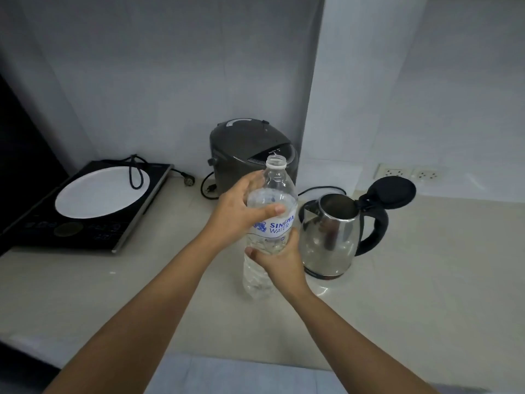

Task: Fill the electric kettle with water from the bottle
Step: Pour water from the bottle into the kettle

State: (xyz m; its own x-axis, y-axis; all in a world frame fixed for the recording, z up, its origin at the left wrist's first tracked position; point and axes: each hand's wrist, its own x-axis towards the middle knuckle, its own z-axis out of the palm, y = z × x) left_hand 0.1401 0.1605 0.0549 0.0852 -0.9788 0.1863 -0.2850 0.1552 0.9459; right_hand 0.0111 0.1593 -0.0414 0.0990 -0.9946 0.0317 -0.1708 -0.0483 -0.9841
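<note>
A clear plastic water bottle (270, 191) with a white and blue label stands nearly upright, uncapped, above the counter, just left of the kettle. My left hand (238, 214) grips its upper body, thumb across the front. My right hand (279, 264) holds its lower half from the right side. Water fills the bottle's lower part. The steel electric kettle (331, 240) with a black handle stands on its base to the right, its black lid (390, 191) flipped open and the mouth uncovered. The bottle's cap is not in sight.
A dark grey water boiler (241, 149) stands behind the bottle by the wall. An induction cooktop (85, 223) with a white plate (102, 191) and coiled cord sits at the left. Wall sockets (409, 173) lie behind the kettle. The beige counter (426, 294) stretches rightward.
</note>
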